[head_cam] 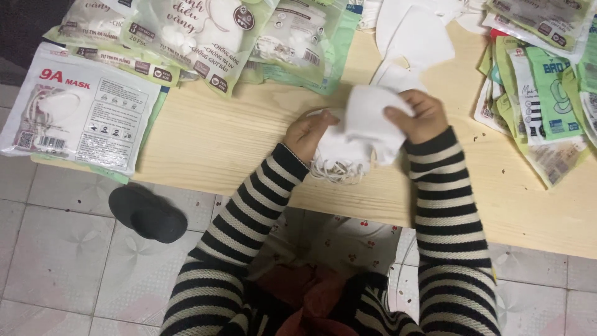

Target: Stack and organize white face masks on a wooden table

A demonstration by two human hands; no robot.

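Masks (354, 146) sit mid-table, near edge | left hand (309, 134) grips the stack, right hand (418, 115) pinches the top one | soft, light, floppy; best held by the folded edge, not the loops

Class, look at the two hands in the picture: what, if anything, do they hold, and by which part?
Both hold a stack of white face masks: the left hand grips its left end, the right hand pinches the upper right edge; the ear loops hang loose.

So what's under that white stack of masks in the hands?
Under the stack of white masks, white ear loops spill onto the pale wooden board. The board directly beneath is covered by the stack and both hands.
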